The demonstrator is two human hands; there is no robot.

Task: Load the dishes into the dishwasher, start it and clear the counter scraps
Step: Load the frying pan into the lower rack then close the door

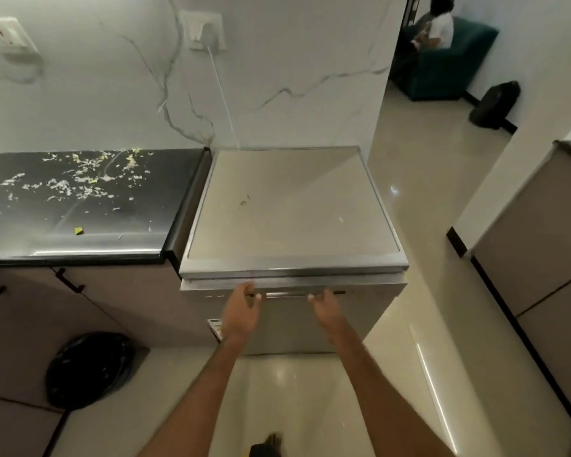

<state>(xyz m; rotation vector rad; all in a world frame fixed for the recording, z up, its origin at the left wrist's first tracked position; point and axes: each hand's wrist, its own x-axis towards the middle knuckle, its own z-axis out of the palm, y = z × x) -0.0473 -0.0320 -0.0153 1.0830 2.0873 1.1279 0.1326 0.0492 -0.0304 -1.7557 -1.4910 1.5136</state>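
Dishwasher [290, 206] stands right of the scrap-strewn counter [129, 225], door shut. Its door handle [287, 293] runs left-right, just beyond your left hand [241, 308] and right hand [327, 308]. Fingers are loosely curled; grip unclear.

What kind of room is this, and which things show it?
Most likely a home kitchen: a black counter strewn with food scraps, a freestanding dishwasher beside it, and a black-bagged bin on the floor.

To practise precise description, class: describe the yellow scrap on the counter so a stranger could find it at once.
Find the black counter left of the steel dishwasher. Its back half is littered with pale shreds; the yellow scrap lies alone near the front edge. Unlike them, it is one solid, bright yellow chip.
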